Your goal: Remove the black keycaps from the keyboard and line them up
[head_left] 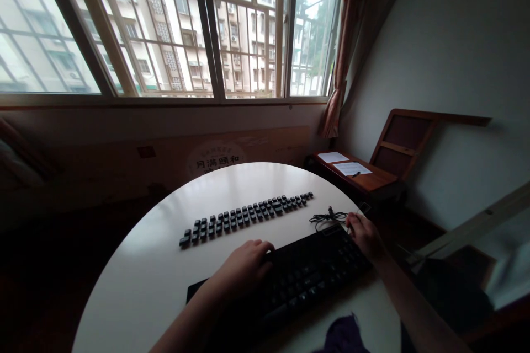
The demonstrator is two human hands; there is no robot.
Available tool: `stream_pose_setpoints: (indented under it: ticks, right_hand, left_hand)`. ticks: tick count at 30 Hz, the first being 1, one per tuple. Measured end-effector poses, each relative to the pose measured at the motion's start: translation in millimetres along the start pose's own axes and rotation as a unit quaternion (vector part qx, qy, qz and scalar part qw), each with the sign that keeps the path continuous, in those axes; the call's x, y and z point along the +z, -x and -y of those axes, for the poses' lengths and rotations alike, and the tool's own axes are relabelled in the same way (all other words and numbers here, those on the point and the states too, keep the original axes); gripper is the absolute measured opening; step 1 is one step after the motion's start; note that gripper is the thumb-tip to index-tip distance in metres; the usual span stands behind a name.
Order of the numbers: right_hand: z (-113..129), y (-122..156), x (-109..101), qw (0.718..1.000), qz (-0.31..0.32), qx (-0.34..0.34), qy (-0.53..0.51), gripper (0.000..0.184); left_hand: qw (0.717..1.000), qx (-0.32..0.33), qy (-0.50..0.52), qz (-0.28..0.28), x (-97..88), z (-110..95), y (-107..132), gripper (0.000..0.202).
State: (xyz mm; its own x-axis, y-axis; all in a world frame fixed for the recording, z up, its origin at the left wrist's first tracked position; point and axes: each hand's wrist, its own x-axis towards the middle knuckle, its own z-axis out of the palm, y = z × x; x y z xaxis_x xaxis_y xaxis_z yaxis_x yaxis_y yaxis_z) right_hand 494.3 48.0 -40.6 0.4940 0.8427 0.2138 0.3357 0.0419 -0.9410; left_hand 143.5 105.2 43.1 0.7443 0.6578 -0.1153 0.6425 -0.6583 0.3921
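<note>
A black keyboard (306, 276) lies near the front edge of a round white table (136, 281). My left hand (244, 267) rests on its left part, fingers curled over the top edge. My right hand (364, 236) grips the keyboard's far right corner, fingers closed round the edge. Beyond the keyboard, several loose black keycaps (244, 215) lie in two long rows across the table. The keyboard's coiled black cable (327, 217) lies just past my right hand.
A dark purple cloth (343, 336) shows at the table's near edge. A low wooden side table (356, 174) with white papers stands at the right, a wooden frame leaning behind it. A large barred window fills the far wall.
</note>
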Motion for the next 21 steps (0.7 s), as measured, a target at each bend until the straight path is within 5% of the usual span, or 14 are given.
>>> stream_pose_setpoints:
  ticks: [8, 21]
  right_hand:
    - [2, 3, 0, 0.999, 0.034, 0.008, -0.01, 0.039]
    - [10, 18, -1, 0.979, 0.061, -0.141, 0.133, 0.038]
  left_hand:
    - [1.0, 0.005, 0.006, -0.01, 5.2, 5, 0, 0.034]
    - [1.0, 0.008, 0.011, -0.015, 7.5, 8, 0, 0.035]
